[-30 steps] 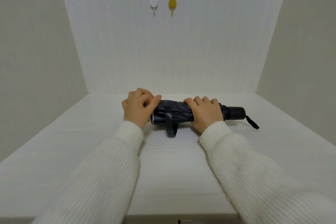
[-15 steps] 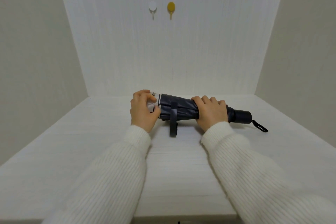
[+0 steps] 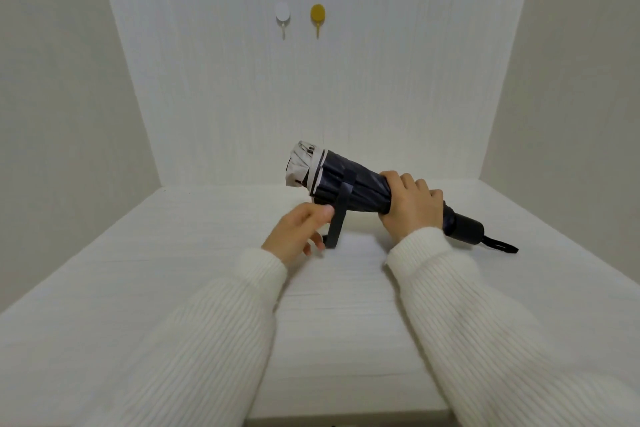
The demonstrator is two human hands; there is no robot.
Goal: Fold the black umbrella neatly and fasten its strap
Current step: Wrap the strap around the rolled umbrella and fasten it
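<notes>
Black umbrella (image 3: 353, 184), folded, tilts up to the left in our right hand (image 3: 412, 206), which grips it. Our left hand (image 3: 298, 230) pinches its hanging strap (image 3: 337, 218) above the white table (image 3: 173, 253).

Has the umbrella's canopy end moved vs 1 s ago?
Yes. The umbrella canopy end tipped up off the table, toward the wall hooks.
</notes>
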